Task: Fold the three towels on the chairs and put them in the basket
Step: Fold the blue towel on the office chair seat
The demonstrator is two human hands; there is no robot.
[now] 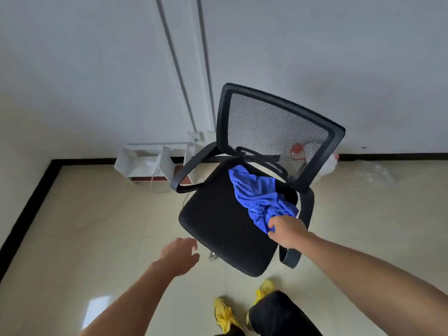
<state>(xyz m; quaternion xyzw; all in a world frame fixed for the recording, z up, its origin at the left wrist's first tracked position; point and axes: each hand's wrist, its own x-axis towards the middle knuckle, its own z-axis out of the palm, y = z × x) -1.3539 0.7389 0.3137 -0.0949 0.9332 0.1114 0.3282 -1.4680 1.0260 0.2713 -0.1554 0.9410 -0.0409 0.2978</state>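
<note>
A crumpled blue towel lies on the right side of the seat of a black mesh office chair, running from the backrest toward the front. My right hand grips the towel's near end at the seat's right edge. My left hand hovers over the floor just left of the seat's front corner, fingers relaxed and holding nothing. No basket and no other towels are in view.
White shelf pieces lean against the wall behind the chair's left armrest. A red object and a clear plastic bag sit on the floor behind the backrest. My yellow shoes stand just in front of the chair.
</note>
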